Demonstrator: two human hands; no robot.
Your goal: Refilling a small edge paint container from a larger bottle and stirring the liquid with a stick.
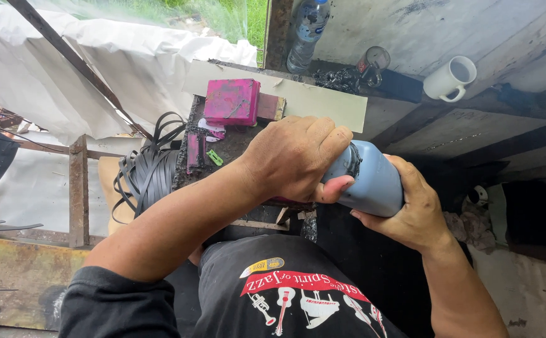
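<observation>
I have the grey bottle [373, 184] lying crosswise in front of me, neck toward my left. My right hand [414, 216] cups its base; my left hand [295, 156] is clenched over the neck end.

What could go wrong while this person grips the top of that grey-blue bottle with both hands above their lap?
The left hand is clamped over the top of the grey-blue bottle, which the right hand holds tilted on its side. If the top comes loose, the contents might spill onto the black shirt below. A slip might also knock the pink block lying close by on the small, crowded workbench.
</observation>
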